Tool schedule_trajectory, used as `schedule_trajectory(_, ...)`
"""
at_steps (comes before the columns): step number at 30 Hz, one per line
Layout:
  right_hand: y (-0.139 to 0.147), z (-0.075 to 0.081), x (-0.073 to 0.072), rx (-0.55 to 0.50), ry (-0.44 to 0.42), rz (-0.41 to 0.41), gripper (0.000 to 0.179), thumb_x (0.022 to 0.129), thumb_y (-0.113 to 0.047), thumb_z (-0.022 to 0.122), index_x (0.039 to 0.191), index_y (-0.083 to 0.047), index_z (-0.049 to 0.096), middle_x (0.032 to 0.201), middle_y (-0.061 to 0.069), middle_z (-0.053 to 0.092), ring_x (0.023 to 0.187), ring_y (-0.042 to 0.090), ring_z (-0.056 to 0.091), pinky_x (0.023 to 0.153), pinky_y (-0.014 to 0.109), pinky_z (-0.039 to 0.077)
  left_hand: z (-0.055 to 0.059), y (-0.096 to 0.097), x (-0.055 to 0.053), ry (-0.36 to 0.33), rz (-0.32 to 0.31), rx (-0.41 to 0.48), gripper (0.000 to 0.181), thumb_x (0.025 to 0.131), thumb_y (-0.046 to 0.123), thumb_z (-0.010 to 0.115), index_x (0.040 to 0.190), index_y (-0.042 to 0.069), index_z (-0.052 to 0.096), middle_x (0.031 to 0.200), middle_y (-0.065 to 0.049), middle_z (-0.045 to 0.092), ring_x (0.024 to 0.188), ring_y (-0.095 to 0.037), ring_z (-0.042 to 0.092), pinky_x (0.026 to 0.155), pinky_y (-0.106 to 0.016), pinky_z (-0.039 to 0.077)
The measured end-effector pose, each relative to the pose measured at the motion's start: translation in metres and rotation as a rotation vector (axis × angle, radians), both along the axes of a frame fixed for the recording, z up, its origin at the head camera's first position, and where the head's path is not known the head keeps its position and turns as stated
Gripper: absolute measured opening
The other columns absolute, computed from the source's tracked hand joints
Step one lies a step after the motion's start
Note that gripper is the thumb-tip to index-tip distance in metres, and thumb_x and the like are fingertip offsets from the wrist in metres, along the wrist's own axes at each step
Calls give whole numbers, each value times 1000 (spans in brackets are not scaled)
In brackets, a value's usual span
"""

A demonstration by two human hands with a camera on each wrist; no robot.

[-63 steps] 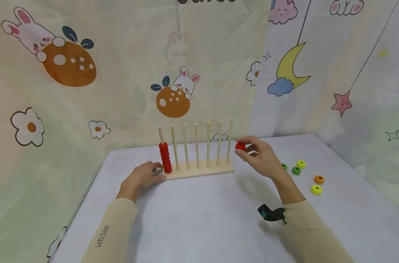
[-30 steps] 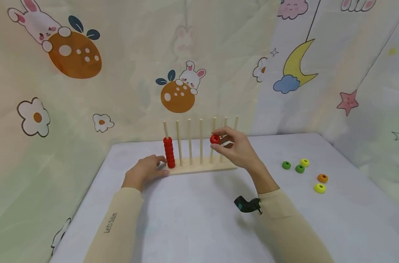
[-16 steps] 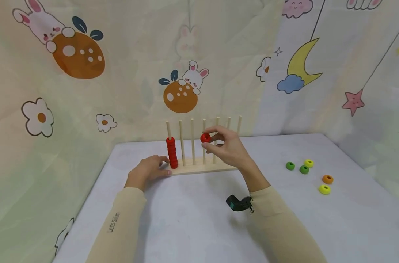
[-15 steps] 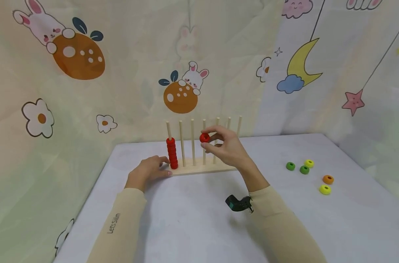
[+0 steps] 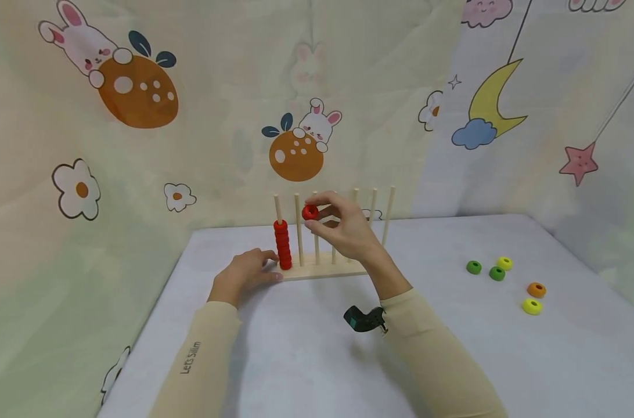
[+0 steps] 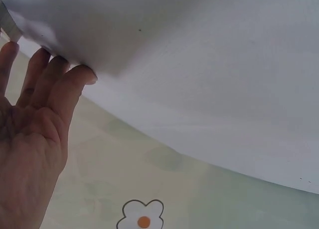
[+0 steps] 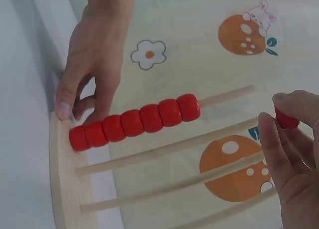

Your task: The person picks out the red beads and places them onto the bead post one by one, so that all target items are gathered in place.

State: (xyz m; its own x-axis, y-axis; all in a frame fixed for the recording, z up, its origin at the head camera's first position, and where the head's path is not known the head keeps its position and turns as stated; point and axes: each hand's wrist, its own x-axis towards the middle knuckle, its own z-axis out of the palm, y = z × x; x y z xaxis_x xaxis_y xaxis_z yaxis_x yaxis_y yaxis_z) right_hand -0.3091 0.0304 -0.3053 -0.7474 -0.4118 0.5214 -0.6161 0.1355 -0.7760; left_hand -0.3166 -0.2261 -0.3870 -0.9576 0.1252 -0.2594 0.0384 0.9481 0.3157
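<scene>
In the head view a wooden peg rack (image 5: 324, 269) stands on the table with a row of upright pegs. Red beads (image 5: 283, 247) are stacked on its leftmost peg, whose top stays bare. My left hand (image 5: 246, 271) holds the rack's left end, thumb in front and fingers behind, as the right wrist view also shows. Between thumb and fingertips, my right hand (image 5: 343, 227) pinches one red bead (image 5: 310, 212), its hole visible. That bead is up near the tops of the second and third pegs, off any peg. The left wrist view shows mostly my left fingers (image 6: 52, 77) against the tabletop.
On the table at right lie loose beads: two green beads (image 5: 497, 273), an orange bead (image 5: 536, 289) and two yellow beads (image 5: 532, 306). A printed cloth backdrop (image 5: 228, 145) rises behind the table (image 5: 296, 354). A black wrist camera (image 5: 364, 319) hangs at my right sleeve.
My right hand has carried the red bead leftward from beyond the rack's right end, past several pegs, toward the stacked beads. My left hand has stayed at the rack's left end.
</scene>
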Motion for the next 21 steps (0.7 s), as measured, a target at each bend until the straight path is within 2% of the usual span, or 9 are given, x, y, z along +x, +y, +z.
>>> schedule_trajectory(6,-8,-1,-4,-36,11,15,37,93,-3,74,128,-4,64,121,9,65,100,24,68,88,31,61,2,5,-4,-7,21,-12,59,88,41,81,140,26,60,133,-13,61,127,-34,56,103,-63,48)
schedule_trajectory(11,-16,0,-8,-28,30,-2,36,92,-3,75,127,-6,66,120,9,67,97,24,69,83,32,62,3,6,-3,-4,26,-6,59,87,42,81,141,26,60,135,-13,61,129,-35,55,103,-64,48)
schedule_trajectory(15,-25,1,-10,-34,24,5,36,93,-2,74,128,-4,65,120,12,68,97,26,70,82,33,62,3,4,-2,-19,56,-4,58,87,42,82,139,27,61,137,-13,61,130,-35,55,103,-66,47)
schedule_trajectory(19,-32,5,-4,-68,24,-10,37,94,2,70,131,2,63,122,17,66,99,33,69,83,33,62,2,4,-1,-28,61,11,58,87,41,82,139,28,61,138,-13,59,130,-37,54,102,-68,47)
schedule_trajectory(21,-35,9,2,-95,33,-13,37,94,5,68,131,5,61,123,21,65,99,37,68,83,37,61,1,5,0,-24,58,18,57,87,41,81,139,28,61,137,-13,59,129,-37,54,101,-68,47)
